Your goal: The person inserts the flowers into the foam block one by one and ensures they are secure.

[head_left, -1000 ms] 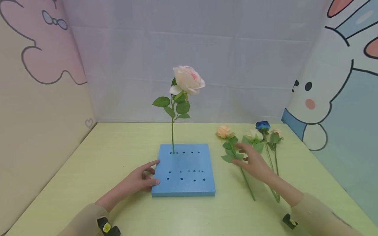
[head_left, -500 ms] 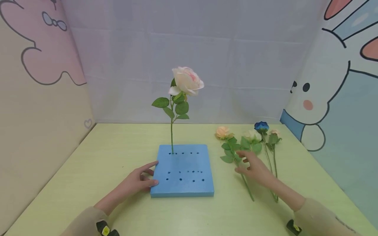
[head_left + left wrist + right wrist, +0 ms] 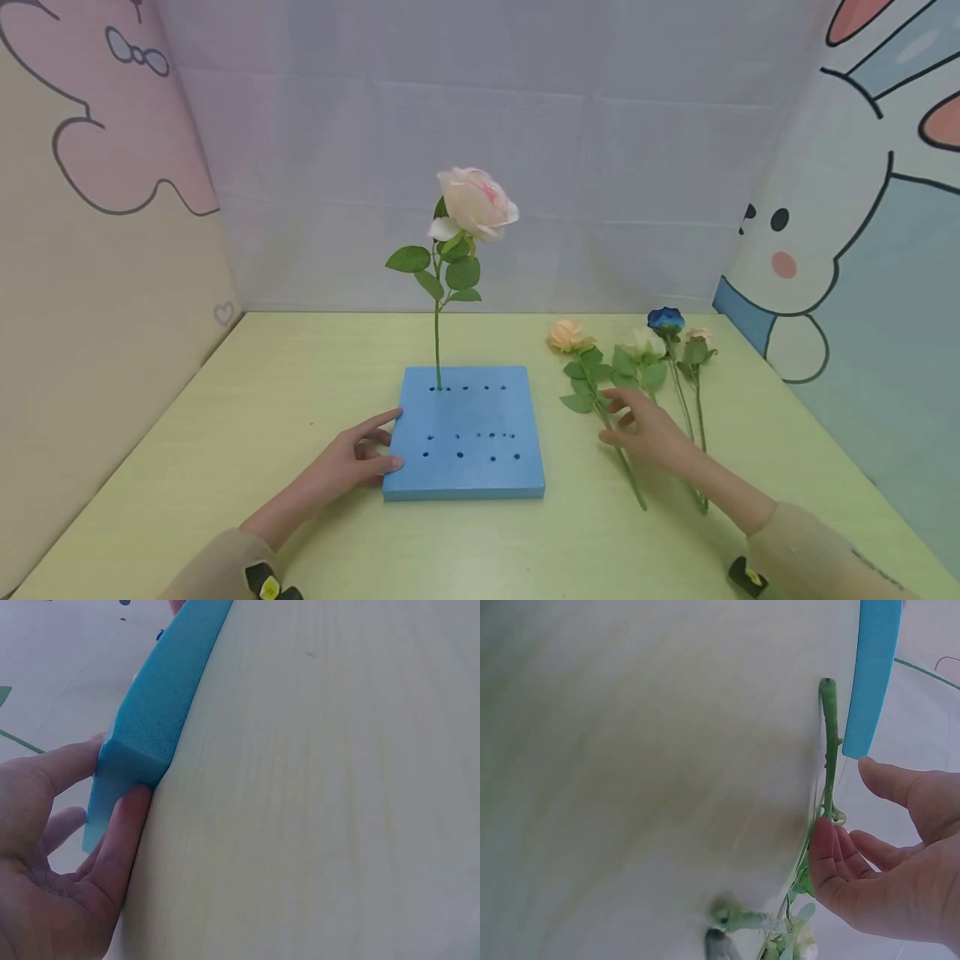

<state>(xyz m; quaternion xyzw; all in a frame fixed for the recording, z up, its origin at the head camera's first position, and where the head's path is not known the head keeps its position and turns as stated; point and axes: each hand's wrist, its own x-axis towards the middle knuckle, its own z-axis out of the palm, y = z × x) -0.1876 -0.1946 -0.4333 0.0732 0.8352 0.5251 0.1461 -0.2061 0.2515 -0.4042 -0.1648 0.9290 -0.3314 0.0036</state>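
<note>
In the head view a blue foam block (image 3: 464,475) with rows of holes lies on the table. A pale pink artificial rose (image 3: 477,204) stands upright in its back row. My left hand (image 3: 341,462) rests against the block's left edge, index and thumb spread on the rim, other fingers pressed to the side (image 3: 124,836). To the right lies a peach rose (image 3: 567,335) with leaves and a green stem (image 3: 829,742). Over that stem my right hand (image 3: 651,429) hovers with thumb and fingers apart, fingertips right beside it in the right wrist view.
Right of the peach rose lie a white rose (image 3: 645,343), a blue rose (image 3: 666,320) and a small pale peach rose (image 3: 698,350), heads toward the back wall. Cartoon-printed cloth walls (image 3: 798,242) enclose the yellowish table (image 3: 300,375).
My right hand has lowered from the leaves along the peach rose's stem toward me, thumb and fingers still apart. The left hand stays on the block.
</note>
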